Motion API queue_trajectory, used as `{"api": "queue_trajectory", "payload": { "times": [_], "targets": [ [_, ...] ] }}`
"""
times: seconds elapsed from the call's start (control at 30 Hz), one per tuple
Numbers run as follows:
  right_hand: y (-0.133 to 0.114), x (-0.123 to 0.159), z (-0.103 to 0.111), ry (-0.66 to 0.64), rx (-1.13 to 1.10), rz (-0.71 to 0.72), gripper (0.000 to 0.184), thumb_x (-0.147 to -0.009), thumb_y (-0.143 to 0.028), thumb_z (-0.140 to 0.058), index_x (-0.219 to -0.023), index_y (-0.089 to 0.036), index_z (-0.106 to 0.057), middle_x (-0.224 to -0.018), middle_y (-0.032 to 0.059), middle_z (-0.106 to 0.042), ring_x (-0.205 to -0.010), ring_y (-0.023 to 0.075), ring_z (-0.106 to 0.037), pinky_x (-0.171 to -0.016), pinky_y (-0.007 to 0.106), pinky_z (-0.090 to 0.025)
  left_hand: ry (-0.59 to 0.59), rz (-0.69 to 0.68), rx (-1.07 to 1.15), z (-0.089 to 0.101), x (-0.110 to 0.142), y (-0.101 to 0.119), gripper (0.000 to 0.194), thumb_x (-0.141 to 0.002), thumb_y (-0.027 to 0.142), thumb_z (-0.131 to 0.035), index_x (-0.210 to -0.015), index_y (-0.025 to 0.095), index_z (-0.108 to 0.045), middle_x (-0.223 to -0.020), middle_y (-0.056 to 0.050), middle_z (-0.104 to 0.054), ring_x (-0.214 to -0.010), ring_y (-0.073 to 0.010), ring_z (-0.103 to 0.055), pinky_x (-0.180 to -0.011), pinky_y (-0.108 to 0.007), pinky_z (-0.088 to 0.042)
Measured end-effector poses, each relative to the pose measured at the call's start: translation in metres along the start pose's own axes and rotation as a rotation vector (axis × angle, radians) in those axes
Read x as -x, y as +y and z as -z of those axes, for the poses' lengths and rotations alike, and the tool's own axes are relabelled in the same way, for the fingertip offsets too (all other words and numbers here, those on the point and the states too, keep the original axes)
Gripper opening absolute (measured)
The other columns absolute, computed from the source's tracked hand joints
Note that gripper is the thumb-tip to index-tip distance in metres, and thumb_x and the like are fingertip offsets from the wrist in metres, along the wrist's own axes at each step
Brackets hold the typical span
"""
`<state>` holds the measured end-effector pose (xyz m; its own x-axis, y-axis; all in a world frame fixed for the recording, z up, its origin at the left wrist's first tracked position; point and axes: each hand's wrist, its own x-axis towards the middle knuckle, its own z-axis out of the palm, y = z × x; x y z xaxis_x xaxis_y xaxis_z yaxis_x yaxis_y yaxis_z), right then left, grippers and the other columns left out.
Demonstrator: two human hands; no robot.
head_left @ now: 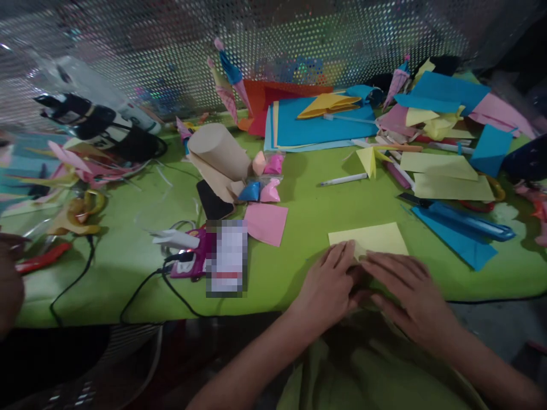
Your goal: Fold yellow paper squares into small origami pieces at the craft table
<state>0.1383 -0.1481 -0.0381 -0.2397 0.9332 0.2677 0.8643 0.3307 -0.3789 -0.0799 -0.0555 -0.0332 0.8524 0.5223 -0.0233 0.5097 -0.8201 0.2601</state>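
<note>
A pale yellow sheet of paper [380, 234] lies on the green table in front of me, its near part covered by my hands. My left hand [329, 282] presses its fingers together on the near left edge of the sheet. From the other side, my right hand [404, 285] has its fingers over the near right part, with the thumb low toward the table edge. Both hands grip the paper near its middle; what the fingertips do beneath is partly hidden. To the right lie a blue cutter knife [470, 219] and a folded blue paper [461, 239].
Left of my hands are a pink paper square [267, 223], a blurred-out phone-like object [226, 259] and a purple device [192, 250] with cables. Behind stand a cardboard roll [222, 151] and stacked blue sheets [307, 125]. Another person's hand [9, 285] shows at far left.
</note>
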Motion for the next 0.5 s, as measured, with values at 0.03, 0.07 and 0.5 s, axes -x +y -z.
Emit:
{"api": "queue_trajectory", "payload": {
  "times": [0.03,0.07,0.5],
  "targets": [
    [-0.006,0.003,-0.005,-0.030,0.006,0.019,0.058,-0.105,-0.034,-0.060,-0.162,-0.028,-0.047,-0.157,0.0095,-0.064,-0.142,0.0297,-0.060,-0.113,0.050,-0.048,0.001,-0.003,-0.001,-0.001,0.000,0.000,0.050,-0.105,0.052,-0.061,-0.144,0.021,-0.065,-0.170,-0.018,-0.044,-0.155,-0.0360,-0.045,-0.123,-0.051,-0.044],
    [-0.010,0.006,-0.009,-0.048,0.022,0.029,0.064,-0.105,-0.035,-0.059,-0.166,-0.026,-0.041,-0.161,0.0100,-0.061,-0.147,0.0296,-0.057,-0.118,0.052,-0.045,0.001,-0.007,-0.002,-0.002,0.001,-0.001,0.049,-0.105,0.052,-0.062,-0.141,0.020,-0.067,-0.170,-0.019,-0.043,-0.155,-0.0356,-0.044,-0.123,-0.051,-0.043],
    [0.016,0.043,-0.004,-0.053,0.168,-0.111,0.068,-0.108,-0.032,-0.053,-0.171,-0.038,-0.030,-0.163,0.0041,-0.058,-0.145,0.0284,-0.060,-0.120,0.054,-0.036,0.032,-0.008,-0.038,0.000,0.014,-0.008,0.059,-0.110,0.051,-0.051,-0.165,0.032,-0.044,-0.177,-0.009,-0.037,-0.160,-0.0319,-0.040,-0.127,-0.058,-0.038]
  ]
}}
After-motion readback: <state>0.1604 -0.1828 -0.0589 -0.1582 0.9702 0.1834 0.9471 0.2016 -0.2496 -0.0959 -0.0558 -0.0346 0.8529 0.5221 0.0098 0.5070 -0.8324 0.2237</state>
